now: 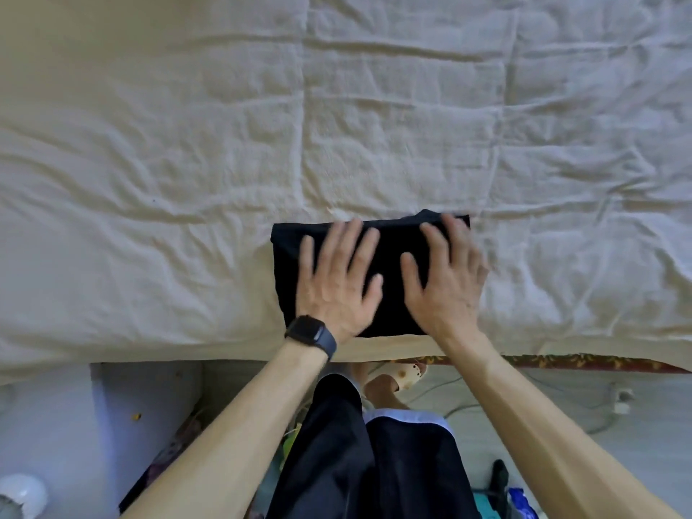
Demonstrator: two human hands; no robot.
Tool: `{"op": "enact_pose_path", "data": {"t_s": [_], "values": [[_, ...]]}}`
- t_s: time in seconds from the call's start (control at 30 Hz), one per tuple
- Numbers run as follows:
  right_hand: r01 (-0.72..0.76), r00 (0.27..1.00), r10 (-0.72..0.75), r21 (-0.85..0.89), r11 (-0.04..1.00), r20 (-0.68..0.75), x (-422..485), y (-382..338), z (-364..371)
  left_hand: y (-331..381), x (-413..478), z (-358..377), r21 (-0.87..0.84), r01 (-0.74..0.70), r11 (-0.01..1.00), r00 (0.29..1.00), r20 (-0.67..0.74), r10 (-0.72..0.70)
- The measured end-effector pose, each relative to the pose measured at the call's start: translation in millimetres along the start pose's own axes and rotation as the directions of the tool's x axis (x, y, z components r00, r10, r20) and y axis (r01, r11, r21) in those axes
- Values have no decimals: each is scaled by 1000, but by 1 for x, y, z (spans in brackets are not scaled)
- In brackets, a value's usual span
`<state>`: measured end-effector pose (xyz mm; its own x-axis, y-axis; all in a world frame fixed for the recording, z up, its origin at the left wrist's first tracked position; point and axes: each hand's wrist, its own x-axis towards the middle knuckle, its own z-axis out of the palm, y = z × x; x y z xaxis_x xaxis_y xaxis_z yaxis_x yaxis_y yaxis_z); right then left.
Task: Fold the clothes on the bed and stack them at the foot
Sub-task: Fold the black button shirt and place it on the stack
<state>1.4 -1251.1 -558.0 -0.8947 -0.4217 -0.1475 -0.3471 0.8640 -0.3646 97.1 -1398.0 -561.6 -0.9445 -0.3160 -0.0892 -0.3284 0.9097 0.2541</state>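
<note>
A black garment (391,252), folded into a compact rectangle, lies on the cream bedspread (187,162) close to the bed's near edge. My left hand (337,279), with a dark watch on its wrist, lies flat on the garment's left half, fingers straight and spread. My right hand (445,279) lies flat on the right half, fingers spread too, its outer side reaching the garment's right edge. Both palms cover much of the fabric. No other clothes show on the bed.
The wrinkled bedspread fills the upper view. The bed's near edge (561,363) shows a patterned trim. Below it are my legs in dark trousers (374,462), a slippered foot (404,376), cables (599,413) on the floor and a white cabinet (142,406) at the left.
</note>
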Motion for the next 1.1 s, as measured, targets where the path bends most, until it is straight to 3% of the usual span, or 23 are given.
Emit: {"op": "enact_pose_path", "data": {"t_s": [0.1, 0.2, 0.33, 0.4, 0.5, 0.57, 0.63, 0.67, 0.73, 0.8, 0.87, 0.93, 1.1], "values": [[217, 975, -211, -113, 970, 64, -14, 3, 21, 19, -8, 23, 58, -102, 993, 980, 177, 90], [255, 957, -213, -223, 941, 197, -3, 28, 38, -2, -3, 42, 103, -12, 995, 974, 225, -12], [242, 941, -169, -235, 942, 293, 12, 55, 49, -45, -7, 51, 162, 152, 975, 966, 184, -182], [171, 950, -102, -219, 961, 294, 10, 56, 51, -61, -16, 46, 180, 288, 941, 936, 157, -317], [-109, 956, 142, -138, 984, 255, 6, 50, 37, -74, -27, 23, 124, 448, 885, 864, 194, -465], [-180, 961, 185, -45, 983, 206, 1, 49, 20, -70, -33, 3, 40, 554, 831, 812, 196, -551], [-277, 950, 250, 132, 952, 187, 1, 54, 3, -60, -38, -14, -154, 692, 705, 722, 180, -669], [-363, 923, 316, 225, 904, 218, 2, 57, -4, -55, -39, -21, -290, 751, 594, 655, 211, -725], [-542, 831, 425, 349, 765, 359, 8, 63, -15, -46, -41, -29, -491, 819, 297, 508, 380, -773], [-660, 741, 436, 433, 615, 511, 18, 67, -21, -43, -41, -30, -489, 861, 140, 423, 534, -732], [-702, 697, 376, 475, 530, 610, 28, 69, -19, -48, -38, -26, -470, 877, 99, 398, 596, -698], [-715, 675, 313, 488, 501, 668, 37, 69, -15, -57, -34, -21, -495, 866, 71, 418, 640, -645], [-728, 674, 254, 568, 383, 694, 43, 69, -10, -71, -36, -17, -551, 833, -38, 446, 711, -543]]}}
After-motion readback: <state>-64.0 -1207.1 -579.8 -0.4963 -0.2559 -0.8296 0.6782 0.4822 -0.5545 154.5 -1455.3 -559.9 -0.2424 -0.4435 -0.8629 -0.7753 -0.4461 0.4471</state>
